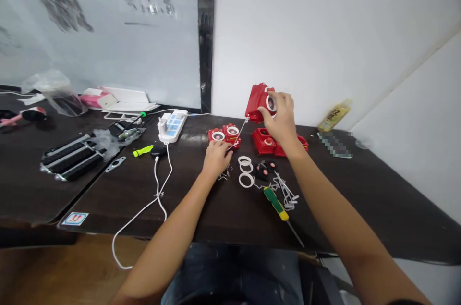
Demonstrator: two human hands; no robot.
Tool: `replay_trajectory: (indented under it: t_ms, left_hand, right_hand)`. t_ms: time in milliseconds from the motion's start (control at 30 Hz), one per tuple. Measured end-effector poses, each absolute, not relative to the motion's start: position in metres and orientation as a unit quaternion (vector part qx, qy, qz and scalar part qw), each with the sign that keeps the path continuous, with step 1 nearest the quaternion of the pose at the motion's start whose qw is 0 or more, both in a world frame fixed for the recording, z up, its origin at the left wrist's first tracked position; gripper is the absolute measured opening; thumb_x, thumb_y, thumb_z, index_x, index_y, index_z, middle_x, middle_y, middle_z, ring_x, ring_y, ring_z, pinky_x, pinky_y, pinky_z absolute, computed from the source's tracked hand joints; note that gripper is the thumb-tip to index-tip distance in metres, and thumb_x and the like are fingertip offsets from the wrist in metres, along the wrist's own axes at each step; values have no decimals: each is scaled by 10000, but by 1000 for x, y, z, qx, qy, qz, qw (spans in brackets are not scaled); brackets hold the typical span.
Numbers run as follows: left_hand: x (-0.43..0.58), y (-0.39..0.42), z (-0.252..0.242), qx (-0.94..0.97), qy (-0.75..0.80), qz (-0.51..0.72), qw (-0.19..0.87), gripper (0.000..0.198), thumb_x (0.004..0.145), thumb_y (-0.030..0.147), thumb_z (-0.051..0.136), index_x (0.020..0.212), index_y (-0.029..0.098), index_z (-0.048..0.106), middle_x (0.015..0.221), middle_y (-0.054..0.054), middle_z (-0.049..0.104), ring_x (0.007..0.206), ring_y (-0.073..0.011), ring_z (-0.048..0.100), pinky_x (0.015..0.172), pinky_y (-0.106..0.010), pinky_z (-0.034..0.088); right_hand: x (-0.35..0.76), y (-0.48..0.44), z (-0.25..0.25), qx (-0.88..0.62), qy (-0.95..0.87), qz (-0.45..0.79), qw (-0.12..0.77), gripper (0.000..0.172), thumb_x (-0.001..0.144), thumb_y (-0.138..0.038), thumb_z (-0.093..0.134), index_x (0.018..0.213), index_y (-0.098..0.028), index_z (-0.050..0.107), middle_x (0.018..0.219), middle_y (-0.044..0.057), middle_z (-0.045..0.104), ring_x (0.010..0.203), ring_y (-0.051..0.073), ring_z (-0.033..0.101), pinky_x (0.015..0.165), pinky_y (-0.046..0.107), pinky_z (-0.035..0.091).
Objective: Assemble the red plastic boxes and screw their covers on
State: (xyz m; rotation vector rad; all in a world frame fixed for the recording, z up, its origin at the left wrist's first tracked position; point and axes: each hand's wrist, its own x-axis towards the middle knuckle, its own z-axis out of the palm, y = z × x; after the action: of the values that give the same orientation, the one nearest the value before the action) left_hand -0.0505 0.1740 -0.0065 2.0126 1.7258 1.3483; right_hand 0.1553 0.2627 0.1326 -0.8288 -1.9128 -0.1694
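My right hand [281, 115] holds a red toy camera [257, 101] with a white lens ring up above the table. From its lower corner a thin white cord [242, 129] runs down to the fingertips of my left hand [216, 157], which look pinched on it. Just behind my left hand, two red toy cameras [225, 136] with white lens rings lie side by side. Red camera bodies [268, 141] without lens rings sit below the raised one, partly hidden by my right forearm. Three white rings [246, 180] lie between my arms.
Near the rings are small black parts [264, 169], loose white cords [286, 192] and a green-yellow screwdriver [276, 204]. A power strip [173, 126] with a trailing white cable [139, 211] stands left. A yellow packet [334, 115] leans against the wall at right.
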Motion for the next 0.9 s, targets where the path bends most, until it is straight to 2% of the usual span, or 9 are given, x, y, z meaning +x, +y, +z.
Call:
replay_trajectory:
  t_ms: [67, 167, 267, 367, 500, 600, 700, 800, 900]
  left_hand:
    - [-44, 174, -9, 683, 588, 428, 65, 196, 892, 217, 724, 1086, 210, 752, 1163, -109, 735, 1192, -313, 585, 1082, -497, 468]
    - [-39, 178, -10, 675, 614, 406, 51, 155, 913, 205, 696, 1061, 203, 742, 1116, -125, 723, 1155, -320, 578, 1029, -512, 480]
    - [-39, 182, -10, 666, 626, 401, 56, 64, 905, 176, 689, 928, 201, 744, 1020, -118, 741, 1138, -327, 573, 1006, -520, 467]
    - [-39, 184, -9, 660, 618, 420, 74, 97, 885, 145, 696, 830, 198, 757, 931, -112, 762, 1122, -327, 578, 1012, -505, 448]
    - [-37, 184, -4, 633, 588, 492, 106, 113, 905, 203, 706, 910, 199, 819, 921, -100, 791, 1019, -280, 643, 988, -430, 481]
    - [-35, 181, 4, 595, 566, 553, 139, 211, 944, 302, 684, 1017, 173, 834, 930, -79, 813, 866, -222, 694, 860, -350, 541]
    - [-35, 176, 15, 546, 522, 622, 204, 317, 935, 390, 697, 1072, 136, 829, 960, -80, 824, 856, -213, 737, 800, -318, 570]
    - [-37, 174, 24, 438, 423, 718, 337, 312, 801, 394, 831, 991, 147, 842, 980, -89, 825, 907, -219, 760, 830, -315, 583]
    - [-38, 173, 30, 375, 384, 742, 401, 337, 726, 411, 882, 913, 137, 828, 956, -99, 818, 820, -192, 758, 752, -294, 590]
  right_hand:
    - [157, 254, 134, -342, -789, -58, 507, 432, 986, -377, 624, 1398, -270, 552, 1259, 154, 533, 1259, 386, 550, 1151, 677, 455]
    - [160, 240, 133, -342, -784, -50, 515, 419, 977, -364, 643, 1378, -263, 574, 1259, 149, 564, 1259, 377, 569, 1134, 657, 475]
    - [165, 227, 130, -348, -776, -46, 524, 401, 971, -339, 655, 1357, -250, 593, 1258, 150, 597, 1242, 359, 595, 1096, 626, 511]
    - [169, 219, 123, -357, -771, -42, 525, 394, 963, -326, 662, 1343, -242, 599, 1258, 144, 611, 1235, 343, 607, 1074, 603, 530]
    - [171, 212, 110, -372, -771, -31, 515, 388, 955, -319, 669, 1330, -237, 609, 1266, 143, 608, 1234, 329, 618, 1084, 579, 533]
    - [173, 203, 99, -373, -775, -22, 511, 385, 957, -309, 669, 1332, -244, 614, 1268, 146, 608, 1226, 333, 624, 1086, 585, 535]
    - [175, 193, 91, -364, -775, -24, 516, 379, 966, -302, 664, 1336, -235, 616, 1267, 155, 613, 1222, 338, 628, 1080, 584, 543]
    - [178, 184, 86, -360, -775, -26, 519, 375, 973, -303, 657, 1338, -226, 619, 1267, 162, 620, 1229, 340, 629, 1072, 580, 551]
    - [181, 179, 81, -364, -774, -20, 518, 382, 973, -303, 654, 1344, -217, 627, 1266, 167, 628, 1233, 347, 625, 1064, 592, 554]
